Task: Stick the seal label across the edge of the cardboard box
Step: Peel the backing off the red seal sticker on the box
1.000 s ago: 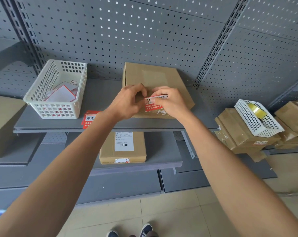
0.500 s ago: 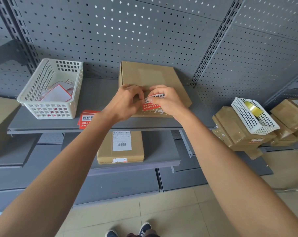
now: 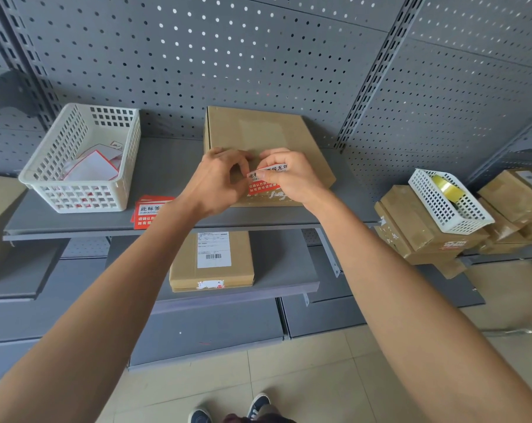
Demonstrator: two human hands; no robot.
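Head view: seal label (image 3: 266,181), red and white with printed characters, held over the near edge of the cardboard box (image 3: 258,132), upper white part curling up off the lid, red lower part close to the box front. Pinched at the top right by the right hand (image 3: 292,178), thumb and forefinger closed on the white strip. Met from the left by the left hand (image 3: 216,181), fingers curled toward the label's left end; actual contact with it hidden behind the knuckles, so grip there cannot be told. Cardboard box flat on the upper grey shelf (image 3: 167,166), back edge near the perforated wall panel (image 3: 228,56), a faint paler rectangle on its lid.

Just left of the left wrist, at the shelf's front edge, a small stack of spare red labels (image 3: 147,212). Further left on the same shelf, a white plastic basket (image 3: 84,196) with loose red-bordered paper slips inside. On the lower shelf, under the forearms, a second cardboard parcel (image 3: 211,261) carrying a white barcode sticker and a torn-looking label over its front edge. Well to the right, a pile of brown parcels (image 3: 423,227) topped by a tilted white basket (image 3: 451,203) holding a roll of yellowish tape (image 3: 446,189). Below, tiled floor and the toes of two dark shoes (image 3: 228,410).
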